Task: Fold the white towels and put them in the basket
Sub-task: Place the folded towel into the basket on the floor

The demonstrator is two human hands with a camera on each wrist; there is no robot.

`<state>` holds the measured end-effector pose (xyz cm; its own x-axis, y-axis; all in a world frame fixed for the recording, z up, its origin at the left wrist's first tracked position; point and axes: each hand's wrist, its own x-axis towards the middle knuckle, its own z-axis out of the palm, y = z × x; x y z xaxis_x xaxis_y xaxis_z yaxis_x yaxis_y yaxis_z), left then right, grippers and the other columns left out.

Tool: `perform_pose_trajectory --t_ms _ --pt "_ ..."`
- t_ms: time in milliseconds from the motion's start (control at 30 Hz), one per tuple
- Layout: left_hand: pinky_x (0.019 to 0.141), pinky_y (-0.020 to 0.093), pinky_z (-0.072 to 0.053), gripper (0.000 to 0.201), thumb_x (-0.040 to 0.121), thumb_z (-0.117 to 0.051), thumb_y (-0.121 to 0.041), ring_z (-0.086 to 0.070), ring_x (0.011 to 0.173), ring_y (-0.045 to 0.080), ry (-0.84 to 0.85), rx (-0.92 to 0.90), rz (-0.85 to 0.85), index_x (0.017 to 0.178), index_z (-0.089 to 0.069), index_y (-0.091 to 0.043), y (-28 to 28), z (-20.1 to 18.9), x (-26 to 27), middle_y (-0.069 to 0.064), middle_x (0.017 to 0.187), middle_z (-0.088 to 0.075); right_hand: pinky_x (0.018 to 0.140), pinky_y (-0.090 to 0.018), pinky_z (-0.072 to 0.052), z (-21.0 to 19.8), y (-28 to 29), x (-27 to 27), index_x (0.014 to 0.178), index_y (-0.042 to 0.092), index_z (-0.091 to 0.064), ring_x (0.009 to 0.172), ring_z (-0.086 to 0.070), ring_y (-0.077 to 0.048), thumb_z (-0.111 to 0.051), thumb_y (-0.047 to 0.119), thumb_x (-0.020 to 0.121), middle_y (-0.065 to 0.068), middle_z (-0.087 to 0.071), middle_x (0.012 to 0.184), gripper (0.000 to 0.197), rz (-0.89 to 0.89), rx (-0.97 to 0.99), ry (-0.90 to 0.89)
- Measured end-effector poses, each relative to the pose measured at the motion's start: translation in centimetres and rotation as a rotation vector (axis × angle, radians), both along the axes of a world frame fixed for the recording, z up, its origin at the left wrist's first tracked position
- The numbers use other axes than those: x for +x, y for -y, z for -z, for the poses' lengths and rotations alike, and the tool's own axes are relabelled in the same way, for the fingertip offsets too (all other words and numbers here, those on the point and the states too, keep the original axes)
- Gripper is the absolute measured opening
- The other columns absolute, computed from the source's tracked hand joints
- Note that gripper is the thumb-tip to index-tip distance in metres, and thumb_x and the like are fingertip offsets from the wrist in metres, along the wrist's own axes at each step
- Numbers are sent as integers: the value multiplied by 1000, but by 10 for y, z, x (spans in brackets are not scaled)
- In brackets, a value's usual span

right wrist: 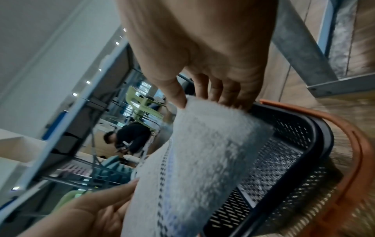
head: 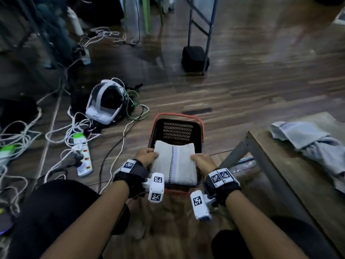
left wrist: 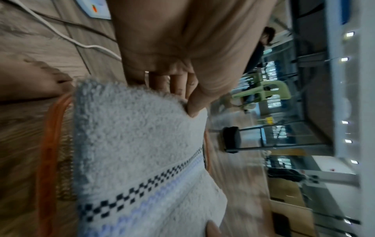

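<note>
Folded towel (head: 174,161) covers the near half of the basket (head: 200,124); far half open from above. Table leg (head: 233,156) crowds the right, cables (head: 104,157) the left.

No legible text; only square coded markers (head: 129,164) on wrist straps and wrist cameras.

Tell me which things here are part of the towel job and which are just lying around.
Part of the job:
folded white towel, held by left hand and right hand
black basket
unfolded towels on the table

Lying about:
VR headset
power strip
cables
black stand foot
</note>
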<state>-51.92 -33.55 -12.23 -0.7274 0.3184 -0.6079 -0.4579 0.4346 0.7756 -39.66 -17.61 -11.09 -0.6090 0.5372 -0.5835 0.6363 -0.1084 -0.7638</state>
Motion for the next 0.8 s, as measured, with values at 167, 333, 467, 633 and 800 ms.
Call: perform_pose_trajectory --t_ms 167,333,467,633,800 --pt "79 28 -46 21 87 -56 -3 -60 89 24 -34 -130 2 106 -64 1 -46 75 -46 9 94 -63 86 -38 -47 74 -30 -56 90 -8 -65 101 -60 -38 -53 11 84 -25 -67 102 23 56 92 119" --pt "88 36 -50 14 83 -56 -7 -63 98 30 -75 -243 48 89 -68 -4 -88 148 -89 14 97 -67 69 -27 -38 139 -64 -112 82 0 -66 80 -56 -29 -46 6 84 -15 -61 78 21 55 128 220" --pt "88 31 -47 28 86 -52 -8 -61 104 31 -53 -281 28 110 -63 -2 -114 203 -106 16 111 -67 66 -27 -38 191 -84 -142 76 5 -60 72 -53 -26 -45 8 82 -9 -54 69 17 62 125 295" --pt "88 26 -42 31 89 -48 -2 -57 111 30 -88 -296 16 118 -59 -1 -141 227 -123 16 119 -62 66 -26 -35 230 -99 -164 95 -4 -62 73 -49 -24 -43 6 86 -12 -54 81 24 51 140 285" --pt "96 27 -40 34 91 -51 -8 -54 116 29 -127 -345 27 124 -54 -3 -150 253 -138 14 126 -59 42 -24 -29 259 -109 -174 70 1 -50 56 -42 -22 -40 2 84 -8 -45 65 17 111 180 284"
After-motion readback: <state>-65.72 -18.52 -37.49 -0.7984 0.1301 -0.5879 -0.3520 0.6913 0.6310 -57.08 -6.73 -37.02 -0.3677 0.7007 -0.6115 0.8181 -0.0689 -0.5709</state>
